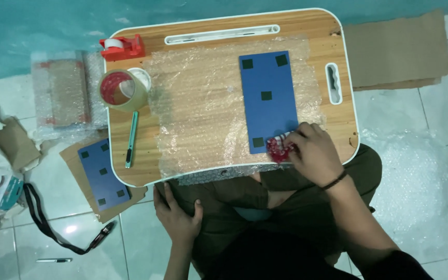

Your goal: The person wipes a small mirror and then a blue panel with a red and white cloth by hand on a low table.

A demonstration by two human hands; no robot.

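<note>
A blue rectangular board [267, 98] with small dark squares lies on a sheet of bubble wrap [203, 109] spread over a wooden lap table [333, 46]. My right hand [312, 153] presses a small red and white patterned piece [278, 148] against the board's near right corner, fingers closed on it. Below the table's near edge, my left hand [177, 212] rests on my knee, fingers spread and holding nothing.
A roll of packing tape [123, 89], a red tape dispenser [122, 47] and a green utility knife [131, 139] sit on the table's left side. A second blue board [102, 173] on cardboard, a wrapped parcel [63, 93], a black strap [47, 223] and cardboard sheets [397, 49] lie on the tiled floor.
</note>
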